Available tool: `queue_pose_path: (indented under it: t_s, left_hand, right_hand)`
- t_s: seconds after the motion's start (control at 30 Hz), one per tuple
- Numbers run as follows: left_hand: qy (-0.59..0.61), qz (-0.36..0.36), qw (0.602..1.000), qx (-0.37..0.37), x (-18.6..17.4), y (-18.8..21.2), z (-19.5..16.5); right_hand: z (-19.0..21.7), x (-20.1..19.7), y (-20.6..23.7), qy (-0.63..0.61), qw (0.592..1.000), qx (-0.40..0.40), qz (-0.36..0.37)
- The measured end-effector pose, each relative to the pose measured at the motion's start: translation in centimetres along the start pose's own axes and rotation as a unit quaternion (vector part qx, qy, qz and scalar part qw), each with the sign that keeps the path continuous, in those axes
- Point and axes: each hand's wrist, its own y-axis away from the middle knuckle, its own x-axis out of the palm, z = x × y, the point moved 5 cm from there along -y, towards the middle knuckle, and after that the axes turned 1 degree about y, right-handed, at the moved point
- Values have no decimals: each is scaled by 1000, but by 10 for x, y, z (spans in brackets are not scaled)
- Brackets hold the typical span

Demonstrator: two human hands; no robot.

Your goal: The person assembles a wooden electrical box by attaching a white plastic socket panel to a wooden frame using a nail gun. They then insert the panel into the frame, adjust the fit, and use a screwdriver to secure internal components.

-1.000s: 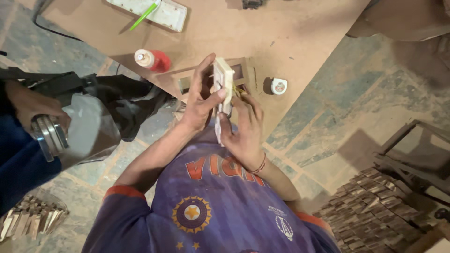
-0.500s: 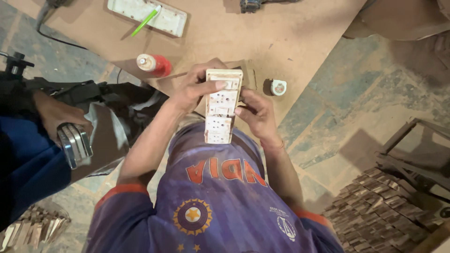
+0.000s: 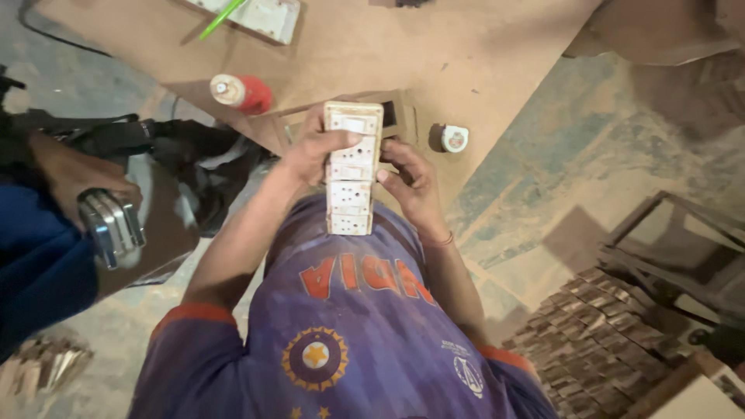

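Both hands grip a long white switch board [image 3: 350, 169]. The left hand [image 3: 314, 151] wraps its top part and the right hand [image 3: 410, 180] pinches its side. A red bottle [image 3: 242, 93], maybe glue, lies on the tabletop [image 3: 481, 54] beyond the left hand.

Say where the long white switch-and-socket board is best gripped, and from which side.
Probably by its long edges near the middle, one hand from each flank: the switch board is a narrow strip, face up, and the left hand and right hand hold it there.
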Motion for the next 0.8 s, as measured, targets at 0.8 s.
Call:
queue_pose_path:
  t_s: [0.8]
  left_hand:
    - [-47,-99,994,6,-39,1,46]
  right_hand:
    - [-115,-94,-1,267,954,-22,-133]
